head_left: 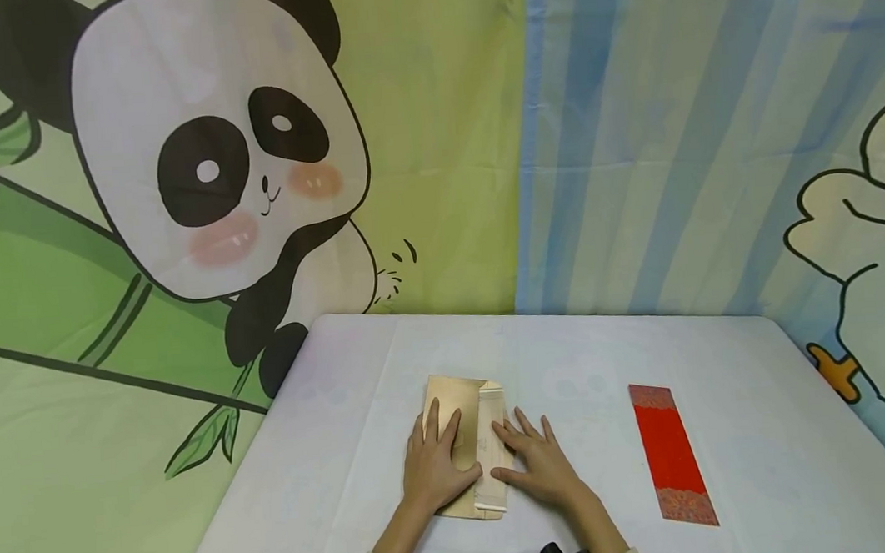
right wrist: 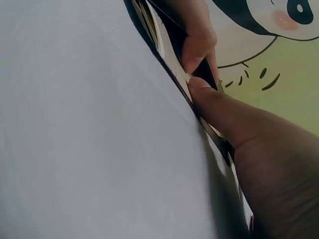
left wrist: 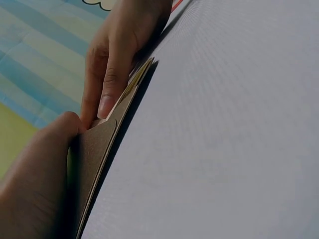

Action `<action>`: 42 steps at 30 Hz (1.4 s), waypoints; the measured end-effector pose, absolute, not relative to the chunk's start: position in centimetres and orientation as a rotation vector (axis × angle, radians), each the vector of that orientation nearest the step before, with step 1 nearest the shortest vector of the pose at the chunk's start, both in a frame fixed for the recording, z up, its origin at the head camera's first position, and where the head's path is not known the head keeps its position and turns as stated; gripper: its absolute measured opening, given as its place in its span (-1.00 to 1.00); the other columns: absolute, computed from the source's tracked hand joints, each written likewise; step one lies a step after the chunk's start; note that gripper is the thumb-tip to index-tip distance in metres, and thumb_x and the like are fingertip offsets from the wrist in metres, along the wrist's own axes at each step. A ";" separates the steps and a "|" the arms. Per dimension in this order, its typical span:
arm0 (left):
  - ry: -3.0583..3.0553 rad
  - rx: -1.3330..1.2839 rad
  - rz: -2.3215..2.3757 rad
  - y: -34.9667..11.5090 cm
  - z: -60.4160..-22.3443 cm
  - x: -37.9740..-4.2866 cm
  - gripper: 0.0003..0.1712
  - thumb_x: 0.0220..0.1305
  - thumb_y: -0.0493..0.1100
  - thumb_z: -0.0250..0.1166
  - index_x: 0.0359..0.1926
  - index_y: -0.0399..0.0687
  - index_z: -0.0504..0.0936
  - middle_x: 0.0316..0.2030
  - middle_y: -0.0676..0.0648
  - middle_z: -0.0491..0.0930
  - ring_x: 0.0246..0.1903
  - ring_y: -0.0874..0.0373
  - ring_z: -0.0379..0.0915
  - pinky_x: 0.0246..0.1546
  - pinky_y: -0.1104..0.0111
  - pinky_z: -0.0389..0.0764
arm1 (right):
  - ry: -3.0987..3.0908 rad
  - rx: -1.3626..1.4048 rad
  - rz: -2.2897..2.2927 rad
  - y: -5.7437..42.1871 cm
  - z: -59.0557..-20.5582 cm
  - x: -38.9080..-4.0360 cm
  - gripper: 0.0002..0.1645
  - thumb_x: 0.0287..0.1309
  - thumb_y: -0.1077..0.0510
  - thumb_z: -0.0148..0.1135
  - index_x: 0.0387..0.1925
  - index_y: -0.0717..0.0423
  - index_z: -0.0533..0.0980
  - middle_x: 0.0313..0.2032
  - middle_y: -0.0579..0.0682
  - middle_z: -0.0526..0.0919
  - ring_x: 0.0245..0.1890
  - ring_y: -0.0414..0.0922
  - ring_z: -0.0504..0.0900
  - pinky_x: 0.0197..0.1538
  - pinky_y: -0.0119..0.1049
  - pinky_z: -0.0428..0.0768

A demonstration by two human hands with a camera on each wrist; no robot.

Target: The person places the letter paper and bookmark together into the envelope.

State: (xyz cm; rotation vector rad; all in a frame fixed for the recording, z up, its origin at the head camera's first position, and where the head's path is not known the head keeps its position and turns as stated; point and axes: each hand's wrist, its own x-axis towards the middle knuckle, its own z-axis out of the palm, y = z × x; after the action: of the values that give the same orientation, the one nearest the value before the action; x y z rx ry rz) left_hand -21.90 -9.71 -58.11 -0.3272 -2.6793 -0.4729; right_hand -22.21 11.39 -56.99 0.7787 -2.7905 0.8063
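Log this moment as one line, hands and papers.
Left hand: spread on tan rectangular envelope-like paper | right hand: touching pale paper strip atop it | red rectangular strip with patterned ends: untouched

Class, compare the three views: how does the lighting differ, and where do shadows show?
Head view: bright, fairly even light across the white table; left wrist view: dimmer, with a dark shadow on the table along the edge of the tan paper; right wrist view: also dim, the right hand darkening towards the bottom, a grey shadow on the table beside it.
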 end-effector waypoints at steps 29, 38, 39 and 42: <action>-2.730 -0.336 -0.478 -9.9 -58.0 -21.8 -0.02 -0.16 0.39 0.20 0.33 0.14 0.29 0.39 -0.19 -0.03 0.27 -0.25 -0.01 0.11 -0.06 0.24 | -2.810 1.010 0.818 10.8 -56.3 -23.1 0.32 -0.31 -0.51 0.23 0.35 0.23 0.11 0.32 0.11 0.19 0.36 0.07 0.00 0.28 0.19 -0.19; -2.717 -0.327 -0.539 -9.8 -57.9 -21.9 -0.03 -0.19 0.36 0.24 0.30 0.13 0.33 0.38 -0.18 0.02 0.27 -0.25 0.02 0.07 -0.09 0.27 | -2.829 1.024 0.859 11.7 -56.5 -23.6 0.35 -0.38 -0.51 0.26 0.36 0.19 0.10 0.32 0.08 0.19 0.36 0.06 0.00 0.31 0.12 -0.17; -2.718 -0.326 -0.541 -9.8 -57.8 -21.9 -0.03 -0.20 0.36 0.24 0.30 0.13 0.34 0.37 -0.18 0.02 0.26 -0.25 0.02 0.07 -0.09 0.27 | -2.834 1.023 0.861 11.7 -56.5 -23.6 0.35 -0.38 -0.51 0.26 0.36 0.19 0.10 0.32 0.07 0.19 0.37 0.05 0.00 0.31 0.12 -0.18; -2.731 -0.318 -0.544 -9.8 -57.7 -21.9 -0.04 -0.19 0.36 0.24 0.30 0.13 0.33 0.38 -0.17 0.02 0.27 -0.25 0.03 0.07 -0.09 0.28 | -2.850 1.008 0.884 11.6 -56.3 -23.5 0.34 -0.37 -0.50 0.27 0.36 0.18 0.11 0.33 0.06 0.19 0.37 0.04 -0.02 0.32 0.10 -0.20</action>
State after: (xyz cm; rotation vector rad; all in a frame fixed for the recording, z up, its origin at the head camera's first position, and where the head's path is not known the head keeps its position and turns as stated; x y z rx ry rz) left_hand -21.85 -9.85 -57.68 -0.3184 -2.7309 -0.5436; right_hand -23.51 11.63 -56.30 1.0083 -2.8503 0.8840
